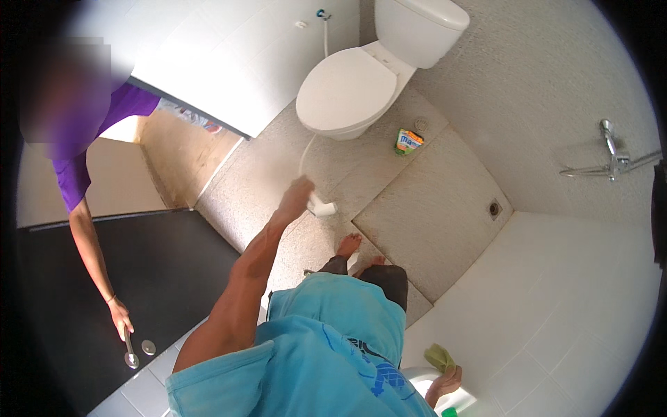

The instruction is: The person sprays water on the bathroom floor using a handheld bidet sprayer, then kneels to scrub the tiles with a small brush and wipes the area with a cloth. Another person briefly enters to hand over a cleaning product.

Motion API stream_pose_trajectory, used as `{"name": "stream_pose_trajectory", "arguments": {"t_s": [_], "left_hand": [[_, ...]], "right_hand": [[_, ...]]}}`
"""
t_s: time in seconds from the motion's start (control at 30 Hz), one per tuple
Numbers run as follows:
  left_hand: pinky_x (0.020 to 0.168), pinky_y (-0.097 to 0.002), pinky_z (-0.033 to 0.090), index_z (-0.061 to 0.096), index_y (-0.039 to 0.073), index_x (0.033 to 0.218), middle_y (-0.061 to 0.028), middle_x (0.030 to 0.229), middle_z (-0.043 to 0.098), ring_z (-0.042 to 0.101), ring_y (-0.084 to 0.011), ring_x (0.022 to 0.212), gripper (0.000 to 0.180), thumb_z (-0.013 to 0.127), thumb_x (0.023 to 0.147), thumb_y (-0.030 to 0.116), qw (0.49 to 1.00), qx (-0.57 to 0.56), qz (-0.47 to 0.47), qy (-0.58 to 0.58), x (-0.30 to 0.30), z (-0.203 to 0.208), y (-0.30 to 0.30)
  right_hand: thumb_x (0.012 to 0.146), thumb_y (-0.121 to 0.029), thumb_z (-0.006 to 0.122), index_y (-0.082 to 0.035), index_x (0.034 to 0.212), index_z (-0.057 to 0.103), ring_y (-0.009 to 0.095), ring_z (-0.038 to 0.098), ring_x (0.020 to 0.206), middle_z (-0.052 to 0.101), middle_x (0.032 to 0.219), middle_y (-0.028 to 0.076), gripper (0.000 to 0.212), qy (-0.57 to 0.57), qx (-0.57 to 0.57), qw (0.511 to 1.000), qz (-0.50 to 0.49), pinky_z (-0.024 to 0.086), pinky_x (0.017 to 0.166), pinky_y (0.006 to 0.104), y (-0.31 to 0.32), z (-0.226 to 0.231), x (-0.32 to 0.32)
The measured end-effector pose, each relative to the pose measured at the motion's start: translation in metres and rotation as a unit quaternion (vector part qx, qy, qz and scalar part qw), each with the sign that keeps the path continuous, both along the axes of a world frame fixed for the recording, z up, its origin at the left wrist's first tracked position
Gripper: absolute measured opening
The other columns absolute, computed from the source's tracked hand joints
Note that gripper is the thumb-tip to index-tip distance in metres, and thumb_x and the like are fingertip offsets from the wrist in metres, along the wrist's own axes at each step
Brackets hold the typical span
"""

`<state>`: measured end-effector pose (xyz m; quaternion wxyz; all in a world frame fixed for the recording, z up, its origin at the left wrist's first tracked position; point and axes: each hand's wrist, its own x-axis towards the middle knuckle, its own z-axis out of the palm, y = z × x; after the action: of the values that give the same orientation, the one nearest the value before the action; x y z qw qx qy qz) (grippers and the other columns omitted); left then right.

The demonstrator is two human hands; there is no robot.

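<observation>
My left hand [297, 197] is stretched out over the floor, its fingers closed round a white bidet sprayer [322, 206]. The sprayer's white hose [304, 154] runs back toward the toilet [347, 90], whose lid is down. At the lower right, my right hand [447, 382] grips a yellow-green cloth [438, 356] beside a white basin [464, 401], mostly hidden by my body. The cloth sticks up past the fingers. A bit of something green [449, 412] shows at the bottom edge below that hand.
A person in a purple top [73, 177] stands at the left, a hand on the handle [130, 358] of the black door [104, 278]. An orange and green packet [408, 141] lies by the toilet. A floor drain [495, 208] and wall shower tap [615, 156] are at the right.
</observation>
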<state>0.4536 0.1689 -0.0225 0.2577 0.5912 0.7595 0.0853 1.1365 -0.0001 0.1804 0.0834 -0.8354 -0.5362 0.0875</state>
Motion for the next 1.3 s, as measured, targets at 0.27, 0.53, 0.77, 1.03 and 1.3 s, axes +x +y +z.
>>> {"name": "stream_pose_trajectory", "arguments": {"t_s": [0.27, 0.53, 0.77, 1.03, 1.3], "left_hand": [[0.091, -0.0475, 0.051, 0.052, 0.009, 0.107, -0.0179, 0.125, 0.058, 0.053, -0.0424, 0.127, 0.021, 0.057, 0.089, 0.001, 1.0, 0.003, -0.008, 0.004, -0.002, 0.001, 0.002], [0.081, -0.0449, 0.05, 0.055, 0.011, 0.103, -0.0116, 0.1, 0.058, 0.058, -0.0374, 0.097, 0.022, 0.06, 0.084, 0.001, 0.998, 0.054, -0.039, -0.002, 0.003, 0.015, 0.023], [0.08, -0.0401, 0.05, 0.059, 0.007, 0.101, -0.0129, 0.102, 0.06, 0.061, -0.0333, 0.095, 0.011, 0.058, 0.09, 0.007, 0.999, 0.008, 0.031, -0.041, -0.015, -0.004, 0.033], [0.085, -0.0446, 0.051, 0.058, 0.006, 0.106, -0.0136, 0.105, 0.058, 0.061, -0.0353, 0.102, 0.025, 0.067, 0.083, 0.003, 0.997, 0.067, -0.026, -0.006, 0.007, 0.015, 0.056], [0.087, -0.0449, 0.051, 0.057, 0.006, 0.107, -0.0138, 0.108, 0.059, 0.061, -0.0353, 0.103, 0.026, 0.066, 0.083, 0.001, 0.993, 0.098, 0.058, -0.039, -0.014, 0.018, 0.035]], "right_hand": [[0.089, -0.04, 0.046, 0.0, 0.075, 0.06, 0.039, 0.056, 0.06, 0.06, 0.07, 0.02, 0.044, -0.028, -0.014, 0.999, -0.014, 0.043, 0.057, 0.0512, 0.006, 0.003, -0.006], [0.082, -0.025, 0.055, 0.001, 0.075, 0.064, 0.034, 0.054, 0.054, 0.058, 0.063, 0.021, 0.028, 0.089, -0.131, 0.987, -0.022, 0.043, 0.056, 0.0485, 0.042, 0.023, -0.007], [0.083, -0.014, 0.056, 0.0, 0.089, 0.069, 0.035, 0.068, 0.076, 0.069, 0.082, 0.019, 0.021, 0.006, -0.353, 0.912, 0.208, 0.053, 0.072, 0.044, 0.126, -0.039, -0.02], [0.094, -0.047, 0.057, -0.009, 0.136, 0.058, 0.032, 0.073, 0.089, 0.072, 0.114, 0.017, 0.056, 0.506, -0.325, 0.771, -0.211, 0.056, 0.061, 0.0445, 0.165, 0.016, -0.063], [0.097, -0.046, 0.058, -0.007, 0.151, 0.038, 0.034, 0.062, 0.115, 0.056, 0.138, 0.021, 0.07, 0.623, -0.288, 0.728, -0.006, 0.05, 0.093, 0.0389, 0.244, -0.015, -0.142]]}}
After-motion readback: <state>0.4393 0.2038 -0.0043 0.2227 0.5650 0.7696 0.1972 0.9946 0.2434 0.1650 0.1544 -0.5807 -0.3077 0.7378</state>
